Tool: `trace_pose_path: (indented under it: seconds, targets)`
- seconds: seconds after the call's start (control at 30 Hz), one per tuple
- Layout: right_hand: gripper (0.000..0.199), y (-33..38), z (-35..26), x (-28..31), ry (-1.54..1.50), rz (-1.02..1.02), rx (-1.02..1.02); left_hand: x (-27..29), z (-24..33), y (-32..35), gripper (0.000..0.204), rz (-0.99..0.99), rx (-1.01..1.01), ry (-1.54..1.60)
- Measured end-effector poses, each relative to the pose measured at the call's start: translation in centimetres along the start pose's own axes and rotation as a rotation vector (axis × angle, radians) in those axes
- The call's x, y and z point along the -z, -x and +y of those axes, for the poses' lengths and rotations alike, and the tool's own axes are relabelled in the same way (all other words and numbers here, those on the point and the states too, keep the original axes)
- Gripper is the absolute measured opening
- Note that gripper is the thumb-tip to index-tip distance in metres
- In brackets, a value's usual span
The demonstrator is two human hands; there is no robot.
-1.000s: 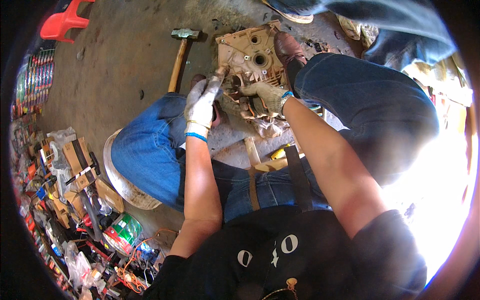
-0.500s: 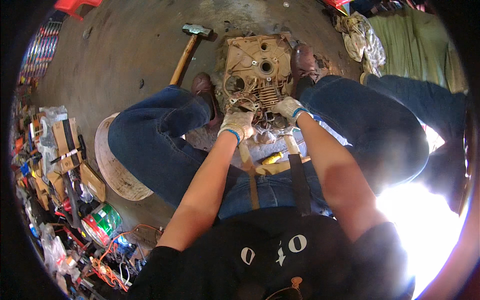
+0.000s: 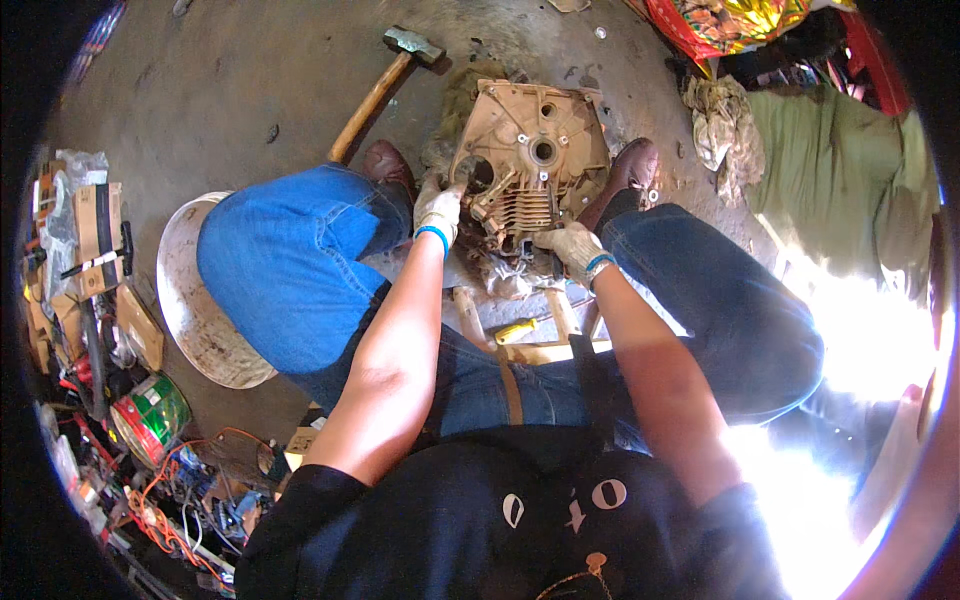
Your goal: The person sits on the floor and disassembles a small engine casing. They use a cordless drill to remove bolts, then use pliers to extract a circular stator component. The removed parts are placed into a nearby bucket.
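Both gloved hands have shifted on the engine block [image 3: 530, 165], which sits on the floor between the person's feet. Left hand [image 3: 438, 208] grips its left edge; right hand [image 3: 572, 246] clamps its near side.

Brown cardboard boxes [image 3: 95, 235] and green-labelled tin [image 3: 150, 415], left floor clutter

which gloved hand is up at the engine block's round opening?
The left hand: its fingers reach the round opening on the engine block. The right hand sits lower, at the block's near edge.
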State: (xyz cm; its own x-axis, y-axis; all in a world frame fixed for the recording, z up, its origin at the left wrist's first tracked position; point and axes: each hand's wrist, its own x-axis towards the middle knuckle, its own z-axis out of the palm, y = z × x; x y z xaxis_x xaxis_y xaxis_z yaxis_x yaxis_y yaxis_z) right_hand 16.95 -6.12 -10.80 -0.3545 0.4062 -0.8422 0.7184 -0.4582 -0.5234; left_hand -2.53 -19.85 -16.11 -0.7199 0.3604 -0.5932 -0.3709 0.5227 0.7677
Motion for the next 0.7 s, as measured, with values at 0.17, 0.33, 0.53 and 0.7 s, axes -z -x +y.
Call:
trace_pose_path:
  seconds: [0.17, 0.33, 0.53, 0.7]
  targets:
    - [0.029, 2.7, -1.1, 0.7, -0.067, 0.012, -0.044, -2.6, -0.6, -2.1, 0.047, 0.016, 0.186, -0.098]
    - [0.028, 5.4, -1.6, 2.3, -0.114, 0.101, 0.014, -5.1, 2.1, -0.9, 0.038, 0.203, 0.209, -0.372]
    - [0.035, 8.6, -3.0, 5.1, -0.373, 0.148, 0.134, -5.8, 7.7, 6.7, 0.033, -0.085, 0.039, -0.563]
    - [0.035, 10.0, -5.2, 5.1, -0.081, 0.289, 0.244, -6.5, 8.6, 11.4, 0.017, -0.209, -0.309, -0.846]
